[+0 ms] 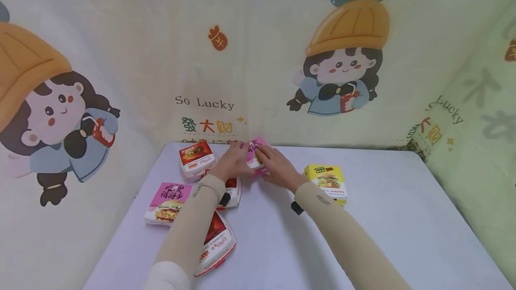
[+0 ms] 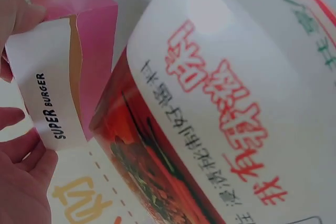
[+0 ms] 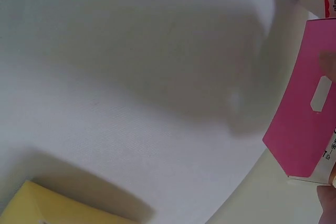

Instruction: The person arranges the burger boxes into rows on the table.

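Observation:
Near the back edge of the table, a pink and white burger box [image 1: 255,155] is held between both hands. My left hand [image 1: 234,162] grips its left side, and my right hand [image 1: 278,167] grips its right side. "SUPER BURGER" is printed on the white side of the pink box [image 2: 42,87] in the left wrist view. In the right wrist view, the box's pink panel [image 3: 299,108] has a slot, and fingertips touch it at the frame's right edge. A red and white burger box [image 1: 231,191] lies under the left wrist, partly hidden by it.
Another red and white box [image 1: 197,158] stands at the back left. A flat pink box [image 1: 167,202] and a red-edged box [image 1: 217,243] lie nearer, partly behind the left sleeve. A yellow burger box [image 1: 328,180] sits right of the right wrist. A printed curtain [image 1: 266,57] hangs behind the table.

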A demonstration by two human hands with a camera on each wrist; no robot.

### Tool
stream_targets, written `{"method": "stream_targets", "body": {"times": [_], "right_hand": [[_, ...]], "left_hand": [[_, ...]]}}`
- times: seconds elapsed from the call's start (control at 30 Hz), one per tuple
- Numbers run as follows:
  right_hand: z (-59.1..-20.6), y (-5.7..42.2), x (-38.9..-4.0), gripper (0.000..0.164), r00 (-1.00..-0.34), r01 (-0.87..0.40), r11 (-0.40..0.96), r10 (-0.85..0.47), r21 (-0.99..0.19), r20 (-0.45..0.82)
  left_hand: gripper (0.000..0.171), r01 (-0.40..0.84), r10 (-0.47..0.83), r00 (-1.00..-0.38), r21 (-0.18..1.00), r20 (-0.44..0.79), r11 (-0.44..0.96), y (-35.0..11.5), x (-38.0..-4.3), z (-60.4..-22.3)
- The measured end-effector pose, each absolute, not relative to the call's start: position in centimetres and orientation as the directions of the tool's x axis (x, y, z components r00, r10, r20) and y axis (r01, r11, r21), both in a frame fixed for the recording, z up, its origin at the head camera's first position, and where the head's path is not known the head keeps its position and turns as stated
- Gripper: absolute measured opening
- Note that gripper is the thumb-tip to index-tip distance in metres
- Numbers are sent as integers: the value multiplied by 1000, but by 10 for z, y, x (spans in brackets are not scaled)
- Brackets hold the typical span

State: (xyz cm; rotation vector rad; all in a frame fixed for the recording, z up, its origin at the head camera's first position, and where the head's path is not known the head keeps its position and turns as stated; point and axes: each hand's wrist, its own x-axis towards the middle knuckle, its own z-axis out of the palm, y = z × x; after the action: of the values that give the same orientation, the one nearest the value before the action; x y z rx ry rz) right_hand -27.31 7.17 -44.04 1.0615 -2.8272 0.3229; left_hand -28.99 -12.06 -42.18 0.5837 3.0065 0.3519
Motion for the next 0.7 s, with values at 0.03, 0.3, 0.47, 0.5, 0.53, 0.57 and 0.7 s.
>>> {"method": "stream_targets", "body": {"times": [0.03,0.3,0.47,0.5,0.53,0.57,0.7], "right_hand": [[-441,73,-272,84,-746,-666,728,-642,-163,177],[-448,83,-264,86,-752,-657,706,-637,-265,169],[-453,90,-254,84,-751,-656,683,-634,-322,186],[-454,92,-252,85,-759,-646,683,-625,-342,185],[-455,94,-250,86,-770,-631,689,-614,-356,176],[-457,95,-248,87,-784,-612,697,-599,-375,165],[-463,101,-241,90,-831,-540,725,-539,-426,136]], "left_hand": [[109,376,391,-920,239,-17,895,-120,-288,-422],[104,470,497,-865,241,-65,849,-112,-276,-422],[104,530,553,-832,226,-50,818,-107,-272,-425],[105,540,562,-826,224,-42,811,-106,-271,-426],[105,552,572,-819,219,-38,805,-105,-270,-427],[105,560,579,-814,216,-37,800,-104,-269,-428],[106,563,588,-807,234,-50,793,-100,-266,-431]]}}
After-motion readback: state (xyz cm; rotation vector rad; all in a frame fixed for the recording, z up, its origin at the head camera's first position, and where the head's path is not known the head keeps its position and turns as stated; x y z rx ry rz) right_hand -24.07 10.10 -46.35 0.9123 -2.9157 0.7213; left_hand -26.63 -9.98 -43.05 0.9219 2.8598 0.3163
